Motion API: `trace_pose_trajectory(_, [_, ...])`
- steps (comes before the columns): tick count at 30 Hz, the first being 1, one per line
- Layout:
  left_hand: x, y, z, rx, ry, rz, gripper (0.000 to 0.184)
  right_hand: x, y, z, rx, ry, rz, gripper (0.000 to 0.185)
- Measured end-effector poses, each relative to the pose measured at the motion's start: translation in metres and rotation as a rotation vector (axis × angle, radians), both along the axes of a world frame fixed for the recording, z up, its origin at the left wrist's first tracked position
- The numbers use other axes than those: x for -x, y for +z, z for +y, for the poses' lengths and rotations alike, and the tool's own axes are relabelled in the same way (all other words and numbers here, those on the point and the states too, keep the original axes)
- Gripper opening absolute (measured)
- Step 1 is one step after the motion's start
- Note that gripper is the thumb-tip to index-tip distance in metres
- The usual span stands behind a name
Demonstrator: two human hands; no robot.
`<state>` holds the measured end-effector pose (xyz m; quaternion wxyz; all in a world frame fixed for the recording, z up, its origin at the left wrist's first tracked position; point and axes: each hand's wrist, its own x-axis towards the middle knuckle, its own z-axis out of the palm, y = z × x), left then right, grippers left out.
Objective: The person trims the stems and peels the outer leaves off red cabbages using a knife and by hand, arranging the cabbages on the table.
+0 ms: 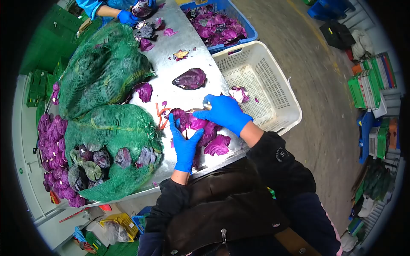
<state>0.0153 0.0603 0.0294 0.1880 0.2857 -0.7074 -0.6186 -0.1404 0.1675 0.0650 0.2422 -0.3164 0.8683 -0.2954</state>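
Note:
My left hand (186, 147), in a blue glove, grips the near left side of a purple cabbage (197, 123), thumb and fingers spread around it. My right hand (227, 113), also gloved in blue, is closed at the cabbage's upper right. A small brownish piece shows at its fingers; I cannot make out what it is. Loose purple leaves (218, 145) lie beside the cabbage on the metal table (168, 70). Farther up lies a large dark leaf (190, 79). Orange-red ties (162, 115) lie left of the cabbage.
Green net sacks (109, 128) of cabbages fill the table's left side, with a pile of purple cabbages (53, 153) beyond. A white basket (273, 85) and a blue crate (254, 32) of leaves stand at right. Another person's gloved hand (127, 18) works at the far end.

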Motion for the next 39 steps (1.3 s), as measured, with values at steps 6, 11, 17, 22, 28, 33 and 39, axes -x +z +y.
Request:
trace_pose_trajectory(6, [-0.009, -0.001, 0.003, 0.281, -0.14, 0.032, 0.122, 0.031, -0.008, -0.011, 0.033, 0.333, 0.044, 0.04])
trace_pose_trajectory(11, [-0.022, -0.005, 0.004, 0.42, -0.142, 0.051, 0.125, 0.054, -0.077, -0.001, -0.096, 0.057, 0.304, 0.033])
trace_pose_trajectory(17, [-0.044, -0.018, -0.001, 0.332, -0.118, 0.045, 0.122, 0.006, -0.02, 0.036, 0.071, -0.202, 0.022, 0.06])
trace_pose_trajectory(22, [-0.046, -0.017, -0.004, 0.07, -0.125, 0.108, 0.116, -0.011, -0.049, 0.058, -0.094, -0.018, -0.194, 0.053])
trace_pose_trajectory(28, [-0.025, -0.016, -0.019, -0.055, -0.079, 0.035, 0.093, -0.02, -0.039, 0.07, 0.107, -0.409, 0.174, 0.052])
trace_pose_trajectory(33, [-0.008, 0.005, -0.018, 0.56, -0.388, -0.07, 0.112, -0.064, -0.053, 0.043, 0.405, -0.265, -0.185, 0.074])
trace_pose_trajectory(39, [0.019, -0.001, -0.003, 0.597, -0.305, -0.191, 0.121, -0.05, -0.017, 0.057, 0.079, -0.285, 0.083, 0.08])
